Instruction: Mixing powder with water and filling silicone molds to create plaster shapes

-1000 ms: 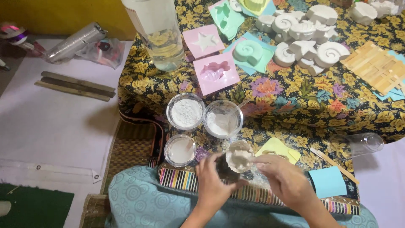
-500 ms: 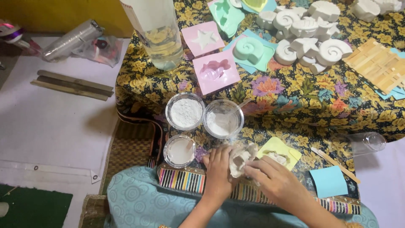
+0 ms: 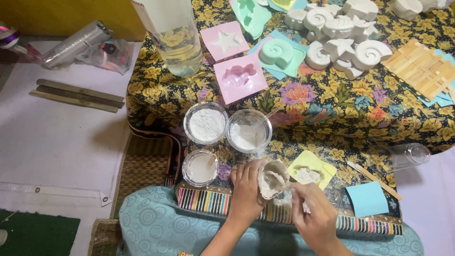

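Plastic cup [image 3: 272, 178], clear, smeared with white paste: tilted, at the desk's near edge, gripped by left hand [image 3: 246, 182] fingers. Right hand [image 3: 310, 208] fingers pinched narrow beside its rim; what they hold, cannot tell. Yellow mould [image 3: 327, 167] just right; three powder cups [image 3: 205, 125] left and far. Open room: bare cloth [image 3: 332, 123] beyond the mould.

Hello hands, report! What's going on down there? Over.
Left hand tilts small plaster cup. Right hand beside it, grip unclear. Yellow mould alongside, partly filled. Nothing between them.
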